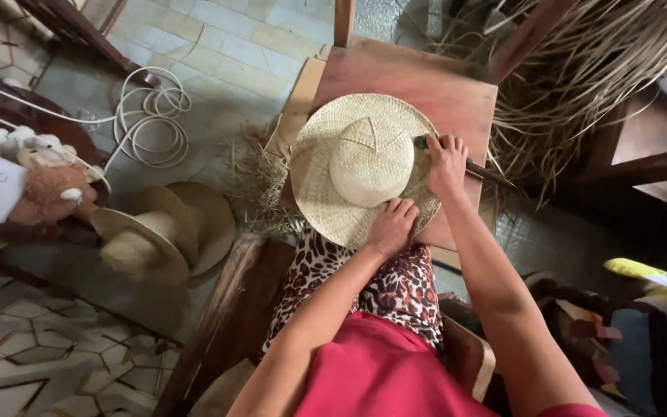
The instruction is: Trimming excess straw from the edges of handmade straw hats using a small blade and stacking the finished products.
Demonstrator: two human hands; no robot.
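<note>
A woven straw hat (pixel 357 154) lies crown-up on a reddish wooden stool (pixel 441 93) in front of my knees. My left hand (pixel 391 225) presses flat on the near brim, fingers spread. At the hat's right edge, my right hand (pixel 445 164) is closed around a dark-handled knife (pixel 482 170), whose blade end meets the brim near the crown. The knife's other end sticks out to the right past my fist.
Two finished straw hats (pixel 160 232) are stacked on the floor at left. Loose straw (pixel 580 85) piles up at the upper right, with more scraps (pixel 256 181) beside the stool. A coiled white cord (pixel 152 116) lies on the tiles. Plush toys (pixel 40 177) sit far left.
</note>
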